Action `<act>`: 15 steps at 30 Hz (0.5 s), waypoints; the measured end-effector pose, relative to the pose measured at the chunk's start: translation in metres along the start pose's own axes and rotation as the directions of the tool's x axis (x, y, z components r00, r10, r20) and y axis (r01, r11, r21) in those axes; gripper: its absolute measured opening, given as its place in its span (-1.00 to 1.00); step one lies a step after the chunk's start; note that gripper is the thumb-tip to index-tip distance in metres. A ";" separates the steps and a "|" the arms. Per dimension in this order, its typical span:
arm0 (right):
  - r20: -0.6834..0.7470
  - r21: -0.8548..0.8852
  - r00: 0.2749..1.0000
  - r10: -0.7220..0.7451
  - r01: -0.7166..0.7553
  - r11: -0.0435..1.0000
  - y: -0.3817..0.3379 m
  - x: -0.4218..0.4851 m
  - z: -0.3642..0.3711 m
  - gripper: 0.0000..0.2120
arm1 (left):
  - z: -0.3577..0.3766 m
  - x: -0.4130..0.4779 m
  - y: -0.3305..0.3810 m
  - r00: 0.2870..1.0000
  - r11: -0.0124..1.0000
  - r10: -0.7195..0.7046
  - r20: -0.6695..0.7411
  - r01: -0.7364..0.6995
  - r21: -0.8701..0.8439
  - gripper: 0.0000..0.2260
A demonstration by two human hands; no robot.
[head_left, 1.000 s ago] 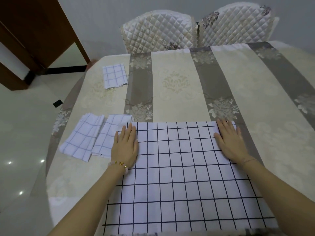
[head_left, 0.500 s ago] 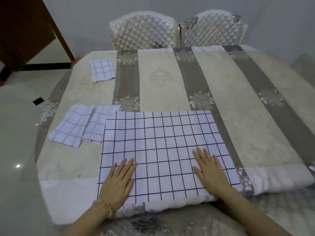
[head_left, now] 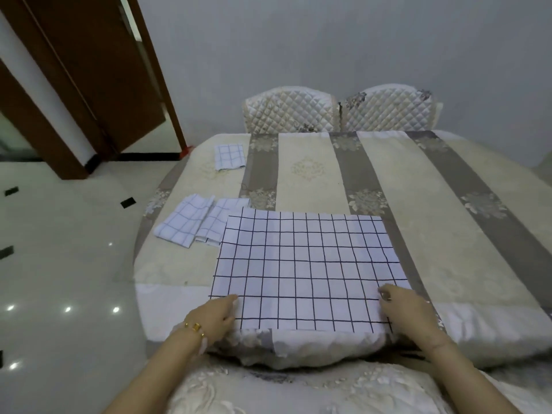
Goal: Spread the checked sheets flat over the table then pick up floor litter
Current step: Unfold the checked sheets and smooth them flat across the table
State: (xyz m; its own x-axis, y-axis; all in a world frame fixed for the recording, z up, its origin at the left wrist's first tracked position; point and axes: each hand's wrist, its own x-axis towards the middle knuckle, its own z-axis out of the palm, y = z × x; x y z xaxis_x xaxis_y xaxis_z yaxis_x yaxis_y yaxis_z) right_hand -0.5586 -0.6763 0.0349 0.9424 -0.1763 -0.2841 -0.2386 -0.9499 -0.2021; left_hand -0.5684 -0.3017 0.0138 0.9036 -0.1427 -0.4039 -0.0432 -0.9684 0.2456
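A large white sheet with a black check [head_left: 307, 264] lies flat on the near part of the table [head_left: 448, 234]. My left hand [head_left: 213, 318] is curled on its near left corner and my right hand [head_left: 403, 307] on its near right corner, fingers bent around the cloth's edge. Two folded checked sheets [head_left: 182, 224] [head_left: 216, 224] lie side by side just left of the spread one, and the spread sheet overlaps the right one's corner. A third folded sheet [head_left: 229, 156] lies at the far left of the table. Small black pieces [head_left: 128, 202] [head_left: 11, 191] dot the floor on the left.
The round table wears a cream and grey striped cloth. Two quilted chairs [head_left: 288, 112] [head_left: 388, 107] stand behind it against the wall. A padded chair back [head_left: 298, 389] is right below my arms. A brown door [head_left: 98, 70] stands open at the far left beside glossy floor [head_left: 65, 264].
My hands slid from the sheet's far edge down its length to the near corners and curled onto them. The view pulled back and tilted up.
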 end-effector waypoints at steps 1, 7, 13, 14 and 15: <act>-0.023 0.041 1.000 -0.009 0.010 0.999 -0.005 -0.006 -0.005 -0.73 | -0.003 -0.012 0.000 0.998 0.997 -0.055 -0.042 0.052 -0.055 -0.64; -0.037 0.295 0.957 -0.288 0.286 0.912 -0.064 -0.037 -0.009 -0.81 | -0.001 -0.092 -0.012 0.916 0.898 -0.264 -0.301 0.119 -0.424 -0.73; 0.011 0.453 0.848 -0.529 0.468 0.759 -0.163 -0.113 0.004 -0.83 | 0.032 -0.187 -0.041 0.791 0.752 -0.459 -0.404 0.104 -0.650 -0.80; -0.001 0.463 0.812 -0.583 0.517 0.720 -0.182 -0.130 0.006 -0.83 | 0.038 -0.199 -0.044 0.771 0.702 -0.486 -0.411 0.063 -0.710 -0.78; -0.004 0.476 0.769 -0.639 0.563 0.675 -0.200 -0.148 0.011 -0.83 | 0.046 -0.213 -0.050 0.750 0.631 -0.546 -0.373 0.076 -0.772 -0.74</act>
State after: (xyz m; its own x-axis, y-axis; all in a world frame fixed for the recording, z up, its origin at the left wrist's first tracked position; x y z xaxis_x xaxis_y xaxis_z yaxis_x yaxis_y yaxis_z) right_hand -0.6531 -0.4571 0.1072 0.8785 0.4700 -0.0856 0.2581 -0.6177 -0.7428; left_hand -0.7788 -0.2326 0.0472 0.8603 0.4981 -0.1086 0.3705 -0.4646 0.8043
